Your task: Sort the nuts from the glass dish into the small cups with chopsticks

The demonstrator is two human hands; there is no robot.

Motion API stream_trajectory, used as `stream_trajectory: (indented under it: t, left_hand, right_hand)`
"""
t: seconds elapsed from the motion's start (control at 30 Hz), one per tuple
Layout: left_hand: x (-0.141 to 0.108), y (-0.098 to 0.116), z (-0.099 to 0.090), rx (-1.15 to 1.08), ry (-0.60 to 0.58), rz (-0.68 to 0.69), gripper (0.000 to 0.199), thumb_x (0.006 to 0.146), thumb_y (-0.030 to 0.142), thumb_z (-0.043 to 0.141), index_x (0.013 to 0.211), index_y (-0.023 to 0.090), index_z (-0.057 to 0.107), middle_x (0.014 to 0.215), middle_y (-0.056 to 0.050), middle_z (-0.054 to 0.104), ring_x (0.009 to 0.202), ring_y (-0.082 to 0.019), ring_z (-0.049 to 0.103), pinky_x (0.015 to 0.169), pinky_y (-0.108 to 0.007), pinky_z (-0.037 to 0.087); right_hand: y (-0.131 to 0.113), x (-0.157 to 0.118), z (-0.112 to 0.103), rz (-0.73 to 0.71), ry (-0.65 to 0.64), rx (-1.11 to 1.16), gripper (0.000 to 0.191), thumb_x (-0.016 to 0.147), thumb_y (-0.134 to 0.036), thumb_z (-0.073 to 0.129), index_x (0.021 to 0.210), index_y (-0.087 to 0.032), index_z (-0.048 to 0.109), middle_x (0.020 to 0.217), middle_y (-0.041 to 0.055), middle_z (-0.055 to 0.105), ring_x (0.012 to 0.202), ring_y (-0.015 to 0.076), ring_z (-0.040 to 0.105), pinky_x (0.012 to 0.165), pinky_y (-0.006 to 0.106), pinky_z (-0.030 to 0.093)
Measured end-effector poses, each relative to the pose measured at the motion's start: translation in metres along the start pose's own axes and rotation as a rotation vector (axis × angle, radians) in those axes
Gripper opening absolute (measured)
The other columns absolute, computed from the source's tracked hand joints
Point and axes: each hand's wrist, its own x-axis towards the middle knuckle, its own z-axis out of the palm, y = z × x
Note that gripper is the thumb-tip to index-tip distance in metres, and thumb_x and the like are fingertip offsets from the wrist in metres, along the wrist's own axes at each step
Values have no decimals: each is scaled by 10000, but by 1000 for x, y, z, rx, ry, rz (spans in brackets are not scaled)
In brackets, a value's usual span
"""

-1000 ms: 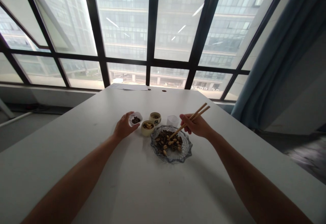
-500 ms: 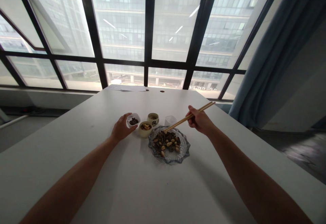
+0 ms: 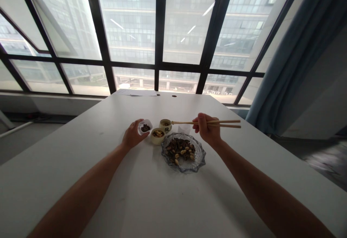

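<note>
My left hand (image 3: pixel 135 135) grips a small white cup (image 3: pixel 145 126) with dark pieces in it, at the left of the group. My right hand (image 3: pixel 207 128) holds a pair of wooden chopsticks (image 3: pixel 225 123) nearly level, their tips beside the rim of a cream cup (image 3: pixel 165 125) with a dark character on it. Something small and pale seems to be at the tips. A second cream cup (image 3: pixel 157 136) holds yellowish nuts. Nearest to me stands a scalloped glass dish (image 3: pixel 200 155) with dark seeds and pale nuts. Behind it is a translucent cup (image 3: pixel 184 128), partly hidden.
Everything stands on a white table (image 3: pixel 130 198). White paper (image 3: pixel 135 92) lies at its far left edge, near two dark round spots. Beyond are large windows, with a blue curtain (image 3: pixel 287 64) at the right.
The chopstick tips have left the glass dish and moved up and left to the lettered cream cup. My right hand has turned, and the sticks now lie flatter. My left hand still holds the white cup.
</note>
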Motion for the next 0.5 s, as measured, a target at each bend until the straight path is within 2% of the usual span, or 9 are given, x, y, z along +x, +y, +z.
stream_trajectory:
  t: [0.23,0.5]
  left_hand:
    - [-1,2,-1,-1,-8,22,614,751,401,741,1289,233,497,1265,-104,645,1120,-273,648,914,-384,562]
    - [0,1,0,17,-9,47,600,752,392,737,1278,232,498,1245,-102,649,1126,-272,640,951,-398,544]
  right_hand:
    - [9,10,26,92,91,102,574,891,-684,499,653,-177,625,462,6,587,338,97,510,332,204,392]
    - [17,14,43,73,79,125,551,887,-671,517,668,-178,630,464,-4,584,349,94,517,341,196,400]
